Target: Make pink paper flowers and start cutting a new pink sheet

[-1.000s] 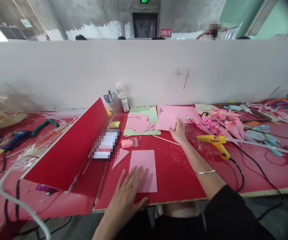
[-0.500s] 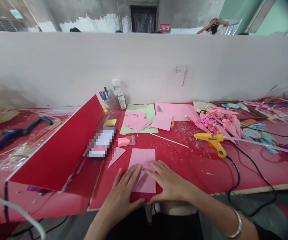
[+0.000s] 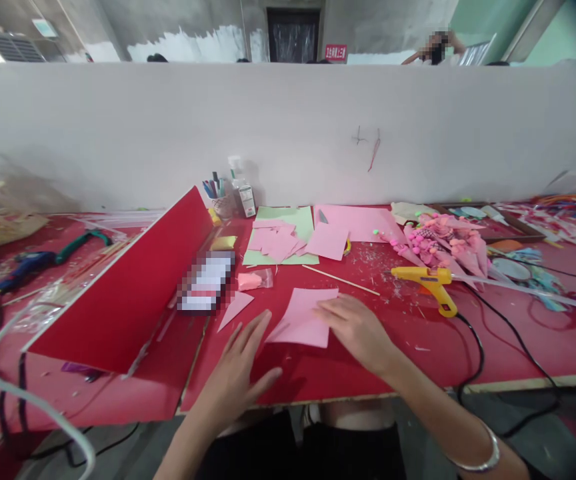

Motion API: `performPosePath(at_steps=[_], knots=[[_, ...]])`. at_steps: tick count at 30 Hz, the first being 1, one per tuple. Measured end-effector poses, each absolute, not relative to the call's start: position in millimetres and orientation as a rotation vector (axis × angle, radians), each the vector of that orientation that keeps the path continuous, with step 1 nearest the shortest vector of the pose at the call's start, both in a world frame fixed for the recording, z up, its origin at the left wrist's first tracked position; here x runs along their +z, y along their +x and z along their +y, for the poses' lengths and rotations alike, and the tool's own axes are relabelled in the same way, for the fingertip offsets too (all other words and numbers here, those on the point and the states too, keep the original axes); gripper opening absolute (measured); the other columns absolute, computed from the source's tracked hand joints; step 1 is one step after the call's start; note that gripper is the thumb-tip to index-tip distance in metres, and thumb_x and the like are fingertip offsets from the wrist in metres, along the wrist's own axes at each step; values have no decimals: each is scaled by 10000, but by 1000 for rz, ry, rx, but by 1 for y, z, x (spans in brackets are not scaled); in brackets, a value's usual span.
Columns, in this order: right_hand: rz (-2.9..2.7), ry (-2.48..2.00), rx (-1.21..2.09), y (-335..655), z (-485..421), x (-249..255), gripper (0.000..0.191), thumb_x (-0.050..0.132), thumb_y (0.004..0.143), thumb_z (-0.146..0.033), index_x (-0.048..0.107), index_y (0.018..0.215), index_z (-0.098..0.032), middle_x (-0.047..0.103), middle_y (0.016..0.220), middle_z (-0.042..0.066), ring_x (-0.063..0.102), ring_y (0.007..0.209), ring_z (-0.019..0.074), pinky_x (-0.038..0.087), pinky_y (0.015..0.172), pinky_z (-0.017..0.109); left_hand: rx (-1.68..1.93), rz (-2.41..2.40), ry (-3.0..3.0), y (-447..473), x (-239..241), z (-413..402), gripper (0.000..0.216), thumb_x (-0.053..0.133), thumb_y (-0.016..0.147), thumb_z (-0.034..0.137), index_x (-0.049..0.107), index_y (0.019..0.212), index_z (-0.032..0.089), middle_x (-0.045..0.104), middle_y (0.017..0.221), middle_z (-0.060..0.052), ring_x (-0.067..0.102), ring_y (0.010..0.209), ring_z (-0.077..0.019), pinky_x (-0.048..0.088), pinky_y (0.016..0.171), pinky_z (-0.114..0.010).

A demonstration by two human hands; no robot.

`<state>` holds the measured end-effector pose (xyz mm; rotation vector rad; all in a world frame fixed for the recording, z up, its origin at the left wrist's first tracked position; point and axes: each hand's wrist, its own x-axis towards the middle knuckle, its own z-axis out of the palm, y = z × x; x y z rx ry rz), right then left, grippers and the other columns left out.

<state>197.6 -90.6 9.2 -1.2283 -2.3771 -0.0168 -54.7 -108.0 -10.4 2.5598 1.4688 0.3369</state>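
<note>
A sheet of pink paper [image 3: 302, 319] is tilted and slightly curved over the red tabletop in front of me. My right hand [image 3: 355, 330] grips its right edge with fingers together; the thumb is hidden. To the left of the sheet, my left hand [image 3: 241, 370] is apart from it, fingers spread and nothing in them. Just beyond that hand lies a folded pink paper triangle [image 3: 235, 309]. A small clear bag with something pink inside [image 3: 254, 280] rests behind the triangle.
A yellow glue gun [image 3: 431, 285] with a black cord lies right, before a pile of pink paper cones [image 3: 448, 243]. A thin stick [image 3: 341, 280] lies behind the sheet. Left are a phone [image 3: 207, 280] and a leaning red board [image 3: 133, 293]. Pink pieces cover green paper [image 3: 253, 257].
The pink sheet has lifted, turned and shifted to the right with my right hand. My left hand has come off the paper and moved left.
</note>
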Motion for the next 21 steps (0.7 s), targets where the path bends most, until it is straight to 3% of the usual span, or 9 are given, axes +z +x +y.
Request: performPosePath(at_steps=[4,9,21], knots=[[-2170,-1311,-53,228,-96,21,424,346,805,-67,528,1157,-220,584,1115,53,510,1037,190,387,926,417,369,1493,2541,-43,-8,-109,636,347,863,393,23,1374,197,287,1393,-78,286,1257,-216,332,986,-364],[-2299,-1339,-35,244,-114,-4,455,375,739,-22,593,1077,-235,579,1128,59,507,1046,203,394,920,445,221,1189,2738,-22,-17,-117,575,337,854,452,156,1360,248,266,1405,-22,262,1270,-196,220,1045,-404],[-2320,-1390,98,248,-130,-35,500,366,717,-10,574,1104,-248,586,1106,56,524,1018,206,419,895,447,245,1689,2630,-25,-31,-80,430,278,874,225,342,1297,260,343,1369,-20,317,1242,-211,313,987,-416]])
